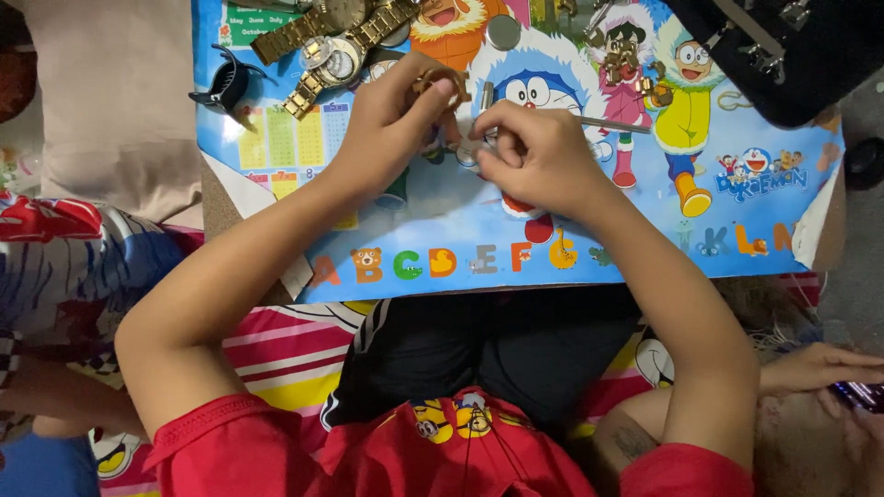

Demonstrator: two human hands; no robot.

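1. Pinching a small brass-coloured watch part (pixel 440 81) in closed fingertips, the left hand (pixel 391 124) hovers over the far middle of the cartoon-printed board (pixel 571 267).
2. Beside it, nearly touching, the right hand (pixel 534 152) curls its fingers tight around a thin metal tool (pixel 612 122).
3. Light, rigid and likely slippery, the part looks best gripped by its rim.
4. Both forearms angle inward, wrists bent down.
5. Gold watches (pixel 336 32) lie near the board's far left corner; a black case (pixel 783 46) sits far right.
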